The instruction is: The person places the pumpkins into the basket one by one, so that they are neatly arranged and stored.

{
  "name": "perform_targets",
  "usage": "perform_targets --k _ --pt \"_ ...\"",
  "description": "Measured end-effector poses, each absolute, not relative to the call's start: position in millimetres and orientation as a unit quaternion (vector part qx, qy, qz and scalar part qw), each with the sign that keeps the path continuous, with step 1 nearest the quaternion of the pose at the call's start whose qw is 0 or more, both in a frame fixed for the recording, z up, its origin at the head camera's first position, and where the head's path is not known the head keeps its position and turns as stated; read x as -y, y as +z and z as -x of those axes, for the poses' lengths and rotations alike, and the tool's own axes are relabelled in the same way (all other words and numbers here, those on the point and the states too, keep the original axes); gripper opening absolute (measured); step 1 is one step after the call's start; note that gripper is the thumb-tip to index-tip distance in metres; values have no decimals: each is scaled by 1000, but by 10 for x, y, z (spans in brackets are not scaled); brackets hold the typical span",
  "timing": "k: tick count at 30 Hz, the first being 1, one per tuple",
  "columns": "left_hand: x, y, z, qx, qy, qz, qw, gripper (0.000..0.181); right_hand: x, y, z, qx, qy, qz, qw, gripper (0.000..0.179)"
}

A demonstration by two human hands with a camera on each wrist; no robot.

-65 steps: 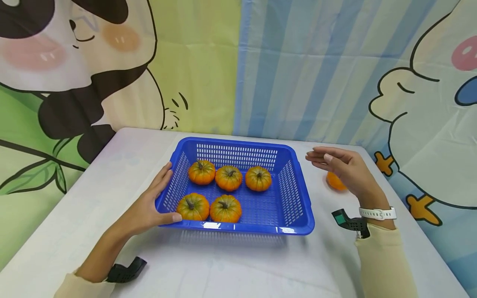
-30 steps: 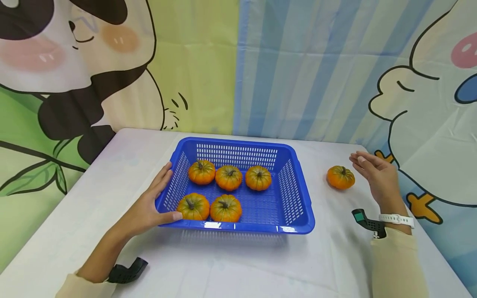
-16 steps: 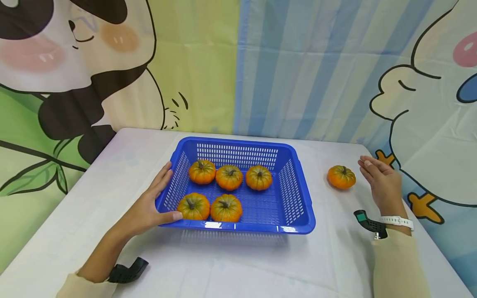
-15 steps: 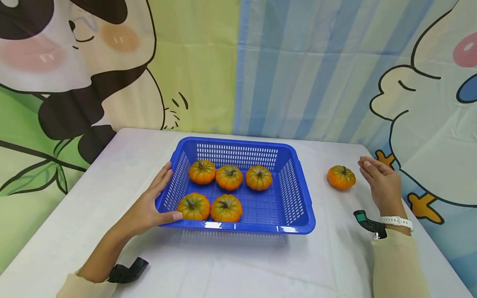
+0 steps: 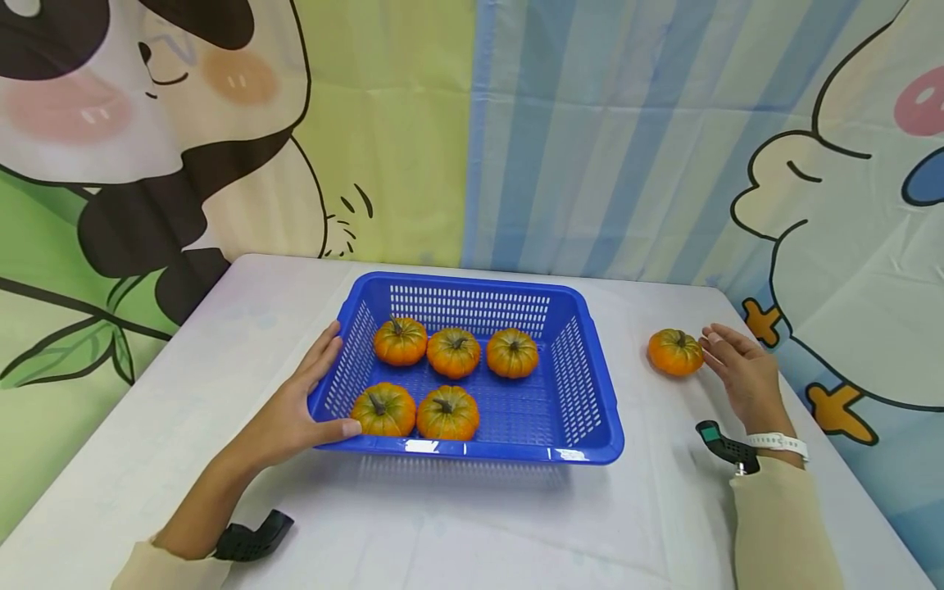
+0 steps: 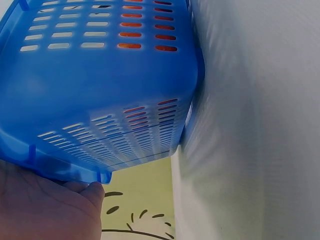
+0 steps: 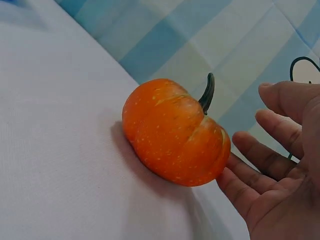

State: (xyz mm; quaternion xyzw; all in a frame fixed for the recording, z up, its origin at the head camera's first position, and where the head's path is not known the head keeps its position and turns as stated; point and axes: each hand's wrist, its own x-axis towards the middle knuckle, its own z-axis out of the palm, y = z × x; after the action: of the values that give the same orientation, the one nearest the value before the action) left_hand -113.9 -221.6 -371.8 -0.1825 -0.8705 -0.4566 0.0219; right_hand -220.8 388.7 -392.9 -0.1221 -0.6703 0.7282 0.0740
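Observation:
A small orange pumpkin (image 5: 675,352) with a dark stem sits on the white table, right of the blue basket (image 5: 516,452). My right hand (image 5: 745,373) is at its right side, fingers loosely spread, thumb apart from it. In the right wrist view the lower fingers (image 7: 240,187) meet the pumpkin's edge; whether they touch is hard to tell. My left hand (image 5: 295,414) holds the basket's left front corner, thumb over the front rim and fingers along the left side. Inside the basket lie several more pumpkins (image 5: 447,413), three in the back row and two in front.
A white cloth covers the table (image 5: 457,524). Behind it hangs a cartoon-printed curtain (image 5: 413,147), close to the table's back edge. Each wrist carries a black camera mount (image 5: 254,534), and a white band (image 5: 777,443) circles the right wrist.
My right hand has gone from beside the basket to the far right of the loose pumpkin, then come slightly left and nearer to it. The left hand and basket have stayed put.

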Motion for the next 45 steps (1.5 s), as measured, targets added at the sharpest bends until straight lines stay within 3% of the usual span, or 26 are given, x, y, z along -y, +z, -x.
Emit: perform_targets --k 10,45 --pt "2215 -3726 1142 870 -458 182 22 106 -3796 -4034 2289 790 590 167 5 78" --pt "2215 -3735 1142 869 -460 181 24 105 -3568 -4043 2323 811 568 140 0 64"
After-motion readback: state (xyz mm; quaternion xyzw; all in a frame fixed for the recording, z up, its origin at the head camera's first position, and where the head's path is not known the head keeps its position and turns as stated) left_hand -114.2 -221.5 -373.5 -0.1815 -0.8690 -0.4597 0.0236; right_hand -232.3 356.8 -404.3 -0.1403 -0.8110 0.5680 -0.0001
